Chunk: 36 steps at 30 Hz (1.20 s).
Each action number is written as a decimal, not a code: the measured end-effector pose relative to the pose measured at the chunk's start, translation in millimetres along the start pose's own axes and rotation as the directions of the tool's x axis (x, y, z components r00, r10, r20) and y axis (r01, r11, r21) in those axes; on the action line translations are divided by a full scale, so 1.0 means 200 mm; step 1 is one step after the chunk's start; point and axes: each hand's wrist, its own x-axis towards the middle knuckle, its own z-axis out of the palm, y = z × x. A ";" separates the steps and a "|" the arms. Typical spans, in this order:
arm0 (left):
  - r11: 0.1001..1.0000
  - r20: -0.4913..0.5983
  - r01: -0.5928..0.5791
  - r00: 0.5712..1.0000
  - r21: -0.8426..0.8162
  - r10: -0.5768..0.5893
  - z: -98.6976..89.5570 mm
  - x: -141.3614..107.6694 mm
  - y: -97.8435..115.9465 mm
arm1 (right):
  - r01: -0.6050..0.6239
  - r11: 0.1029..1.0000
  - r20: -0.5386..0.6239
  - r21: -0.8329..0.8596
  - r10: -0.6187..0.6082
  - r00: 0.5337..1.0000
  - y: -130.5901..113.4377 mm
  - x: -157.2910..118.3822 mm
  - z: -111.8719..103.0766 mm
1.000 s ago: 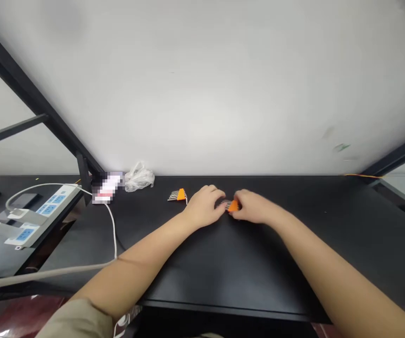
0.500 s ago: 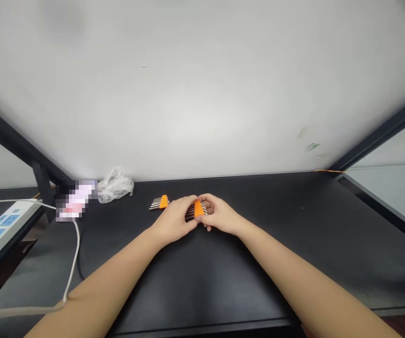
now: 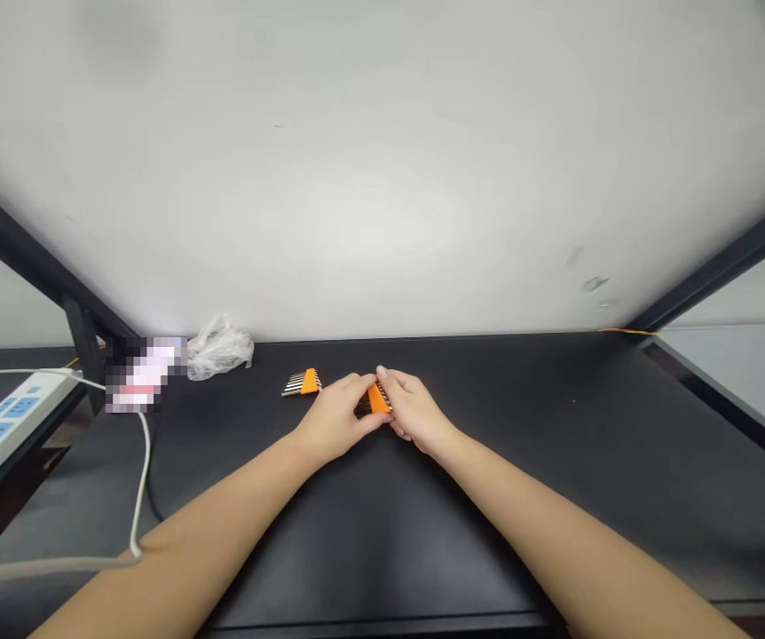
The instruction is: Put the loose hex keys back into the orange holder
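Between my two hands, just above or on the black tabletop, is a hex key set (image 3: 378, 398) in an orange plastic holder. My left hand (image 3: 337, 413) curls around its left side, thumb along the near edge, covering most of the metal keys. On the right side, my right hand (image 3: 415, 406) is closed against the holder, its palm over the short bent ends. Some fingers of both hands are hidden. A second orange hex key set (image 3: 305, 382) lies on the table just left of my left hand, its silver keys pointing left.
A crumpled clear plastic bag (image 3: 221, 349) lies near the wall, beside a blurred-out item (image 3: 143, 377). At the left edge is a white power strip (image 3: 13, 413). A white cable (image 3: 141, 479) loops across my left forearm. Dark frame bars rise at both sides.
My right hand has closed further over the holder's right side, its thumb now raised at the top edge. The held set has turned slightly. The other set stays put.
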 end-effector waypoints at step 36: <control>0.933 0.044 0.199 0.974 0.301 -0.222 -0.09 0.01 0.01 | 0.164 0.174 0.128 -0.971 -0.204 0.971 0.02 0.18 -0.41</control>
